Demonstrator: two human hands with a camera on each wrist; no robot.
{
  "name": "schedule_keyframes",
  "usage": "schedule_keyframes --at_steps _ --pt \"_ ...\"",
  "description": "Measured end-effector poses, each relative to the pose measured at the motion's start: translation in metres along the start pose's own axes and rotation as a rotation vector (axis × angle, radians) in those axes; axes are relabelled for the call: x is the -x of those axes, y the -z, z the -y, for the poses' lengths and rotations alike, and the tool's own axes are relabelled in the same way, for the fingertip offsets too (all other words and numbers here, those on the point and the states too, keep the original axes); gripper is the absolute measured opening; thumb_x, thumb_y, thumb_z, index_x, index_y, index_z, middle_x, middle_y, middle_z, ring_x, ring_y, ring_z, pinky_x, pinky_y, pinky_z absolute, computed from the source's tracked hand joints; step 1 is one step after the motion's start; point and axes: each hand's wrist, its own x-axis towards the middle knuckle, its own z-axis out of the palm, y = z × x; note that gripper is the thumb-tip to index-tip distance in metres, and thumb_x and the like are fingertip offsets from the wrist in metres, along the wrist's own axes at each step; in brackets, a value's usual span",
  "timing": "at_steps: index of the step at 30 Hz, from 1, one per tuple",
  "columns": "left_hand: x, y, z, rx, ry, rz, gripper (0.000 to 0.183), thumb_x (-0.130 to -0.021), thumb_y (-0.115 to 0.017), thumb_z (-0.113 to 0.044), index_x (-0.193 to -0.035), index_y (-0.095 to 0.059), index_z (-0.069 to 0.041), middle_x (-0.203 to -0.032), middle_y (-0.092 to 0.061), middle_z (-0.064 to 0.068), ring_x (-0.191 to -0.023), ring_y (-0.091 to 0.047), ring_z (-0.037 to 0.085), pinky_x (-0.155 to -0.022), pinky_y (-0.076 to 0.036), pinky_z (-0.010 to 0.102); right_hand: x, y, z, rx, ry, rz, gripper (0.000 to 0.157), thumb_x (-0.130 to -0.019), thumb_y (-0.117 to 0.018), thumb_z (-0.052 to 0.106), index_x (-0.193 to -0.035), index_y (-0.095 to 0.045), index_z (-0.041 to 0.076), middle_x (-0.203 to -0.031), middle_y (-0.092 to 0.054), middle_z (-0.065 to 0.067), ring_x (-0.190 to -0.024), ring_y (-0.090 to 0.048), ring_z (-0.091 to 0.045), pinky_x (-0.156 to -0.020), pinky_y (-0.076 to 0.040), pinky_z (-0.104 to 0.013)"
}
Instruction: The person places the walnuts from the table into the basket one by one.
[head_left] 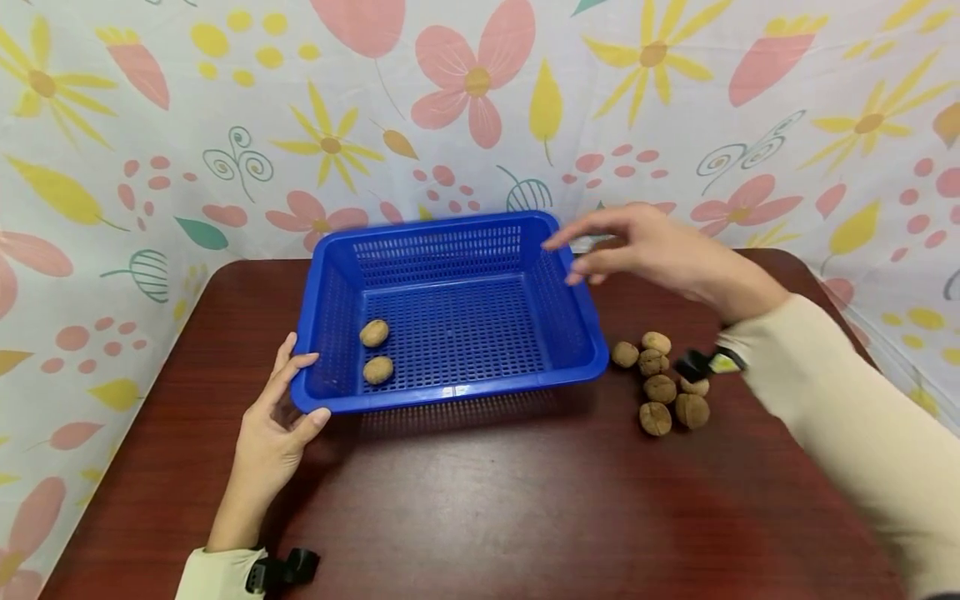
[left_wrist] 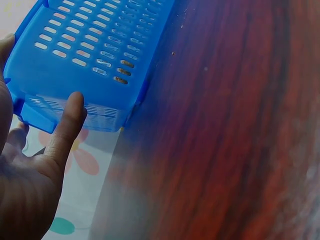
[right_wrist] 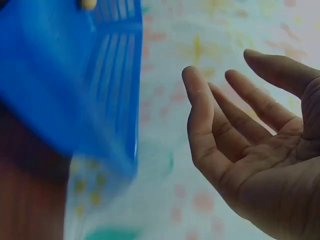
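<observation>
The near left corner of the blue basket [head_left: 450,392] is gripped by the left hand [head_left: 272,435], between the thumb and the fingers; by the right hand [head_left: 637,243], near the basket's right rim, nothing is grasped, and its fingers are relaxed; two walnuts [head_left: 378,370] are contained at the basket's left side; a group of walnuts [head_left: 660,390] is placed on the reddish-brown table [head_left: 487,500], to the basket's right.

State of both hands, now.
Left hand: holding the blue basket at its near-left corner.
Right hand: open, holding nothing.
</observation>
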Motion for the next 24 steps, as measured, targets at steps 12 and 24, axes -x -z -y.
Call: schedule_keyframes --at_steps 12,24 --pt "0.002 -0.001 0.002 0.023 0.0 0.006 0.061 -0.093 -0.065 0.014 -0.151 -0.05 0.002 -0.177 -0.016 0.006 -0.13 -0.057 -0.002 -0.094 -0.053 0.012 0.137 0.015 -0.142 -0.039 -0.19 -0.228 0.033 -0.102 -0.068 0.009 -0.134 -0.068 0.008 -0.095 -0.081 -0.004 -0.083 -0.074 -0.018 -0.068 -0.057 -0.03" --pt "0.001 0.0 0.001 0.028 0.014 0.01 0.061 -0.094 -0.064 0.013 -0.151 -0.05 0.0 -0.177 -0.016 0.003 -0.129 -0.058 0.0 -0.094 -0.054 0.013 0.157 -0.001 -0.191 -0.191 -0.242 -0.132 0.039 -0.1 -0.067 0.005 -0.139 -0.063 0.004 -0.108 -0.078 0.004 -0.079 -0.072 -0.023 -0.066 -0.057 -0.033"
